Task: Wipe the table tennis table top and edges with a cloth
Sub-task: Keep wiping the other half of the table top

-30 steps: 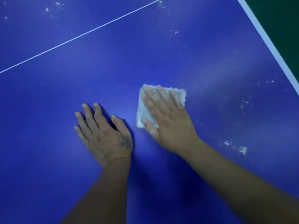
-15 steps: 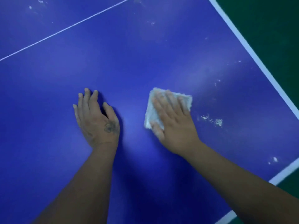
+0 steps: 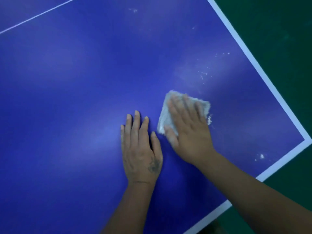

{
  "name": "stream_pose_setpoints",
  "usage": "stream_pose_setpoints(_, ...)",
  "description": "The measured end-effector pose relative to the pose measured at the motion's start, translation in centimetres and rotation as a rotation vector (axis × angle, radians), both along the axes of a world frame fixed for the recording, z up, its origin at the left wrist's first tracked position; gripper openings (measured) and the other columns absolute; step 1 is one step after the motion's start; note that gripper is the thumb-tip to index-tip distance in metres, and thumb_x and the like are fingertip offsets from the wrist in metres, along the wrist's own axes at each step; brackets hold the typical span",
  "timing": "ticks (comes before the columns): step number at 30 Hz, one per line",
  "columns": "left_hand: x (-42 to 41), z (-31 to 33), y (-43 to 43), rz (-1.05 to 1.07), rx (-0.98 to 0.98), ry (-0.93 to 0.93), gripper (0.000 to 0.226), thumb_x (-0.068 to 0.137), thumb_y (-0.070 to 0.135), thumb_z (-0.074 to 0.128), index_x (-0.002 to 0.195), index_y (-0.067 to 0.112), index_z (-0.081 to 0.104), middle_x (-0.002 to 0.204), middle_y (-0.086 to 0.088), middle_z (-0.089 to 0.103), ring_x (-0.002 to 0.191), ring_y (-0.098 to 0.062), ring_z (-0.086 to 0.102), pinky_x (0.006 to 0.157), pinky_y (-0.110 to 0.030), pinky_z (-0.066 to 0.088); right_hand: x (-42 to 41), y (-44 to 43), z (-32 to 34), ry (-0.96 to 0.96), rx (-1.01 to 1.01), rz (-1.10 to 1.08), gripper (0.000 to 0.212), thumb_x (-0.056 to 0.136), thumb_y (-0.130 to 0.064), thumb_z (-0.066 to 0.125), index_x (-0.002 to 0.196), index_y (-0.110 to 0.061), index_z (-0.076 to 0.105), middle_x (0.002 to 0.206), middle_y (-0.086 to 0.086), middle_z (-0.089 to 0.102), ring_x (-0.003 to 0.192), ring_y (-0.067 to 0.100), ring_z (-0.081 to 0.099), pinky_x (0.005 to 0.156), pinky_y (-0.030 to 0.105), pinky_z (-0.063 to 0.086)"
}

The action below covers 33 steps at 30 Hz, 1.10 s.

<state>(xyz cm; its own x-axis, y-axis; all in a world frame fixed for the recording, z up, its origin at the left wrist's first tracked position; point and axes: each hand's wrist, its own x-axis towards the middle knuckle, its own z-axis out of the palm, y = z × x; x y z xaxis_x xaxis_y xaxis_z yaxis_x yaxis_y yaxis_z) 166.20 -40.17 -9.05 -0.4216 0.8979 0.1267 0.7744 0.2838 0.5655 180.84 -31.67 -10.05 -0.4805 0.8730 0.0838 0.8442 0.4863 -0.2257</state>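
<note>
Presses a small frayed white cloth (image 3: 166,115) flat onto the blue table tennis table top (image 3: 67,81) with the right hand (image 3: 190,132), fingers straight and slightly spread, near the white-banded corner (image 3: 306,141). Rests the left hand (image 3: 140,149) palm-down just beside it, fingers straight, holding nothing. Shows white crumbs (image 3: 204,73) scattered beyond the cloth.

Cloth (image 3: 183,110) on table (image 3: 67,81), under right hand (image 3: 190,132), beside left hand (image 3: 141,154)

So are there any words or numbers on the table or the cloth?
No words or numbers anywhere.
Blue table tennis table top: only plain white lines.
Crumpled white cloth under the right hand: blank.
Left hand: a small dark mark, too blurred to read.
</note>
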Motion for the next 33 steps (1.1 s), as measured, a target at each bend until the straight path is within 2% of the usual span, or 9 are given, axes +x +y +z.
stream_pose_setpoints(2, 0.3, -0.4, 0.2, -0.025, -0.033, 0.085, 0.046, 0.111, 0.018, 0.049, 0.154, 0.003, 0.056, 0.170, -0.014, 0.043, 0.164, -0.032, 0.031, 0.135, -0.055, 0.020, 2.2, 0.0, -0.1, -0.003, 0.012, 0.170, 0.065, 0.111, -0.044, 0.045, 0.168, -0.014, 0.034, 0.177, 0.002, 0.027, 0.166, 0.026, 0.019, 0.131, 0.058, 0.021)
stream_pose_setpoints(6, 0.7, -0.2, 0.5, -0.009, -0.093, 0.166, 0.050, 0.112, 0.021, 0.046, 0.160, 0.006, 0.050, 0.174, -0.010, 0.037, 0.166, -0.029, 0.026, 0.135, -0.054, 0.020, 3.1, 0.2, 0.3, -0.004, -0.033, -0.022, 0.070, 0.108, -0.039, 0.048, 0.169, -0.011, 0.030, 0.177, 0.006, 0.024, 0.166, 0.031, 0.016, 0.132, 0.060, 0.018)
stream_pose_setpoints(9, 0.8, -0.3, 0.5, -0.012, -0.106, 0.198, 0.052, 0.111, 0.022, 0.047, 0.161, 0.006, 0.049, 0.175, -0.011, 0.036, 0.166, -0.029, 0.025, 0.134, -0.055, 0.021, 3.8, -1.4, 0.1, 0.000, -0.024, 0.326, 0.070, 0.108, -0.043, 0.049, 0.169, -0.015, 0.031, 0.177, 0.003, 0.026, 0.166, 0.028, 0.019, 0.133, 0.057, 0.018)
stream_pose_setpoints(13, 0.9, -0.6, 0.6, -0.010, -0.114, 0.237, 0.054, 0.112, 0.025, 0.045, 0.163, 0.007, 0.046, 0.176, -0.010, 0.033, 0.167, -0.028, 0.021, 0.135, -0.054, 0.019, 5.1, -0.7, 0.1, 0.036, -0.044, -0.016, 0.071, 0.107, -0.042, 0.050, 0.169, -0.013, 0.031, 0.178, 0.003, 0.025, 0.166, 0.029, 0.016, 0.132, 0.059, 0.017)
stream_pose_setpoints(17, 1.0, -0.3, 0.6, -0.016, -0.121, 0.226, 0.054, 0.111, 0.023, 0.048, 0.162, 0.006, 0.046, 0.176, -0.011, 0.033, 0.167, -0.029, 0.022, 0.135, -0.055, 0.019, 6.2, -4.2, 0.0, 0.023, -0.079, 0.335, 0.073, 0.107, -0.045, 0.049, 0.170, -0.014, 0.028, 0.179, 0.003, 0.021, 0.167, 0.027, 0.014, 0.133, 0.056, 0.016)
stream_pose_setpoints(22, 1.2, 0.0, 0.5, -0.007, -0.147, 0.237, 0.053, 0.113, 0.024, 0.045, 0.163, 0.006, 0.045, 0.176, -0.010, 0.032, 0.167, -0.029, 0.020, 0.135, -0.056, 0.019, 8.9, -2.5, 0.8, -0.003, -0.113, 0.002, 0.071, 0.106, -0.041, 0.051, 0.168, -0.012, 0.032, 0.178, 0.004, 0.022, 0.167, 0.028, 0.013, 0.133, 0.058, 0.016)
stream_pose_setpoints(26, 1.4, -0.2, 0.7, -0.013, -0.145, 0.257, 0.053, 0.113, 0.023, 0.044, 0.163, 0.005, 0.045, 0.176, -0.012, 0.033, 0.167, -0.030, 0.021, 0.134, -0.057, 0.020, 8.8, -4.9, 1.3, -0.021, -0.151, 0.210, 0.073, 0.104, -0.038, 0.047, 0.169, -0.011, 0.028, 0.180, 0.004, 0.015, 0.167, 0.029, 0.008, 0.133, 0.059, 0.013)
stream_pose_setpoints(31, 1.2, 0.0, 0.7, -0.001, -0.148, 0.247, 0.053, 0.111, 0.020, 0.045, 0.162, 0.006, 0.046, 0.175, -0.011, 0.034, 0.167, -0.028, 0.022, 0.135, -0.054, 0.020, 6.7, -4.5, 1.5, 0.013, -0.191, 0.119, 0.058, 0.112, -0.047, 0.042, 0.157, -0.011, 0.051, 0.179, 0.012, 0.015, 0.167, 0.032, 0.009, 0.132, 0.059, 0.017)
stream_pose_setpoints(33, 1.2, 0.1, 0.8, -0.004, -0.153, 0.241, 0.052, 0.111, 0.020, 0.045, 0.162, 0.005, 0.047, 0.175, -0.011, 0.034, 0.167, -0.028, 0.022, 0.135, -0.054, 0.020, 6.1, -4.8, 1.2, 0.003, -0.191, 0.092, 0.058, 0.114, -0.047, 0.038, 0.159, -0.012, 0.047, 0.179, 0.016, 0.011, 0.167, 0.035, 0.005, 0.133, 0.057, 0.016)
